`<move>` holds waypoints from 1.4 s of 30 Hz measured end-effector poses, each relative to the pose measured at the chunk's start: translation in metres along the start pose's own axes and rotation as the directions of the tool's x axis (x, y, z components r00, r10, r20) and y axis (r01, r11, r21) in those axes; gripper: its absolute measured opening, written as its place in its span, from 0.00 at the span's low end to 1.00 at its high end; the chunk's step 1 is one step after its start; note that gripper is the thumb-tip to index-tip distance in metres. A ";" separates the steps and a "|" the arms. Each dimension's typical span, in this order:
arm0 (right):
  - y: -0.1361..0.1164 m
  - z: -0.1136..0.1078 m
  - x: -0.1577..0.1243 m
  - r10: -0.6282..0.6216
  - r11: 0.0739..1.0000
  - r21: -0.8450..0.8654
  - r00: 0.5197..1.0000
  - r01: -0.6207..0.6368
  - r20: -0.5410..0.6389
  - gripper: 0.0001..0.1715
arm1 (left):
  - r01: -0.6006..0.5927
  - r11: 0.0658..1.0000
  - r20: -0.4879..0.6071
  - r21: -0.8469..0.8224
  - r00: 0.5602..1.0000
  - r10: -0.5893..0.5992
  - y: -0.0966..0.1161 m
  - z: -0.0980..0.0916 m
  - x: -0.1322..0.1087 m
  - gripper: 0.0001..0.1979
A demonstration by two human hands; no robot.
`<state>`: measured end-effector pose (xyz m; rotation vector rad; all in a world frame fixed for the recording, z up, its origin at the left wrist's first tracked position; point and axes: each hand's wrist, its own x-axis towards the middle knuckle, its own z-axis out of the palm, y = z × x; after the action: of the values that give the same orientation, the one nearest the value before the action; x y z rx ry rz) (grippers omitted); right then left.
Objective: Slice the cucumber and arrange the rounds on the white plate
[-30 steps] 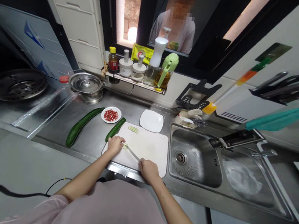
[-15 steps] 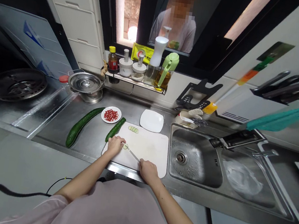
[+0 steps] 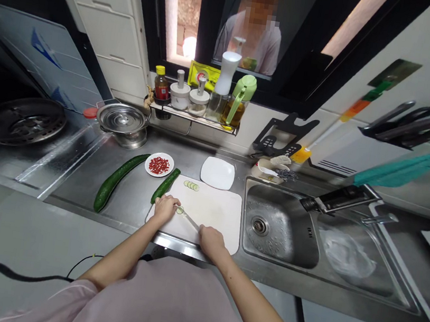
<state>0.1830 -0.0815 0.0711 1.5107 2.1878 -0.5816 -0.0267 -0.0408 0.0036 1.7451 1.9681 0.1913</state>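
My left hand (image 3: 165, 209) rests at the left side of the white cutting board (image 3: 217, 216), its fingers bent together against a small cucumber slice (image 3: 180, 210). My right hand (image 3: 211, 241) is wrapped around the handle of a knife (image 3: 191, 222). The blade points up and left, its tip at the slice. Several thin cucumber slices (image 3: 191, 185) overlap in a row near the board's far edge. A shorter cucumber (image 3: 165, 186) lies along the left edge, just beyond my left hand. Further left, a long whole cucumber (image 3: 118, 182) lies on the steel counter.
A plate of chopped red chili (image 3: 159, 165) and a white square plate (image 3: 217, 173) stand behind the board. To the right is the sink (image 3: 278, 250) with its faucet (image 3: 339, 200). A lidded steel pot (image 3: 124, 122) stands back left, below a condiment shelf (image 3: 195, 117).
My right hand and the knife have shifted very slightly, with the blade still at the slice. My left hand stays in place, and the whole view has moved a little.
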 end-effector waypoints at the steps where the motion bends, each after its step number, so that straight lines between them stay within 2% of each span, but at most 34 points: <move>1: -0.001 0.000 0.000 -0.002 1.000 -0.002 1.000 0.002 -0.001 0.19 | 0.001 1.000 0.001 0.002 1.000 -0.001 0.000 0.000 0.000 0.12; 33: 0.021 0.021 -0.014 0.020 1.000 -0.006 0.999 -0.020 0.033 0.18 | 0.029 0.999 -0.007 0.016 1.000 -0.028 0.002 0.000 -0.001 0.13; 40: 0.032 0.012 -0.017 0.004 0.997 0.073 1.000 -0.004 -0.004 0.18 | 0.033 0.999 -0.012 0.018 0.999 -0.033 0.005 0.003 -0.006 0.12; 42: 0.038 0.009 -0.017 0.037 0.993 0.115 0.999 -0.033 -0.032 0.18 | 0.039 0.999 -0.016 0.020 0.999 -0.038 0.007 0.004 -0.006 0.12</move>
<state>0.2253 -0.0870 0.0695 1.6254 2.1820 -0.6856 -0.0189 -0.0464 0.0049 1.7220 2.0198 0.1724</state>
